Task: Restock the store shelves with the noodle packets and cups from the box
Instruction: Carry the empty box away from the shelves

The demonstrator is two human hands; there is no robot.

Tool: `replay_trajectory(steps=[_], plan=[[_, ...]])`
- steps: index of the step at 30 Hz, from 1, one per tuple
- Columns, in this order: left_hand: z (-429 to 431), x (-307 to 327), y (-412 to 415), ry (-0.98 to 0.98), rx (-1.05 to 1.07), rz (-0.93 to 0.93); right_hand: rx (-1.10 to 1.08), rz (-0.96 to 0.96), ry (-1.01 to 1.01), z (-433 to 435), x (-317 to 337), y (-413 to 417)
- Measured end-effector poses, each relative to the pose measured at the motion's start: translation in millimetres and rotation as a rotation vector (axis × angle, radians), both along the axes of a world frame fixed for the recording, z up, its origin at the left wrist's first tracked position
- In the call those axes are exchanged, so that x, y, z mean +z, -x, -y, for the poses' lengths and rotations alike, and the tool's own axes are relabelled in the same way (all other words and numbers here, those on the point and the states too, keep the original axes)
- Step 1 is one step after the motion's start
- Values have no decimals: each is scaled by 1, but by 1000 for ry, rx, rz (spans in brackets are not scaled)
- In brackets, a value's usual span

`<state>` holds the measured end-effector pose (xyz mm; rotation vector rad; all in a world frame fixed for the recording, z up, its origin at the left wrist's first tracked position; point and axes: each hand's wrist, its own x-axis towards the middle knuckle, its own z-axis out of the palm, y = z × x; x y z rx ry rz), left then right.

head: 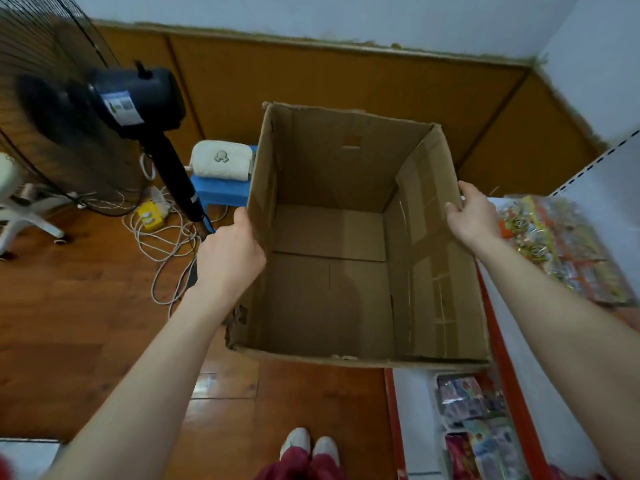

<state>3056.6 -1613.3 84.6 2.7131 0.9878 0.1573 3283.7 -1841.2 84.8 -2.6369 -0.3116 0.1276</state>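
Note:
An open brown cardboard box is held up in front of me above the floor, and its inside is bare cardboard with nothing in it. My left hand grips the box's left wall at the rim. My right hand grips the right wall at its top edge. Noodle packets in yellow and orange wrappers lie on the white shelf at the right. More colourful packets fill a lower shelf at the bottom right.
A black standing fan stands at the left with white cables and a yellow power strip at its foot. A white pouch sits on a blue stool. The wooden floor stretches left; my feet are below.

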Motion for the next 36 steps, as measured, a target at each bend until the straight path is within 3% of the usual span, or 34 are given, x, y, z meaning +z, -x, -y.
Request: replay_trajectory(steps=[17, 25, 36], plan=[[6, 104, 1, -47, -18, 121, -16, 149, -47, 21, 116, 15], [-41, 126, 12, -69, -134, 118, -100, 208, -22, -3, 139, 53], [-90, 162, 27, -152, -469, 121, -370, 237, -32, -3, 149, 157]])
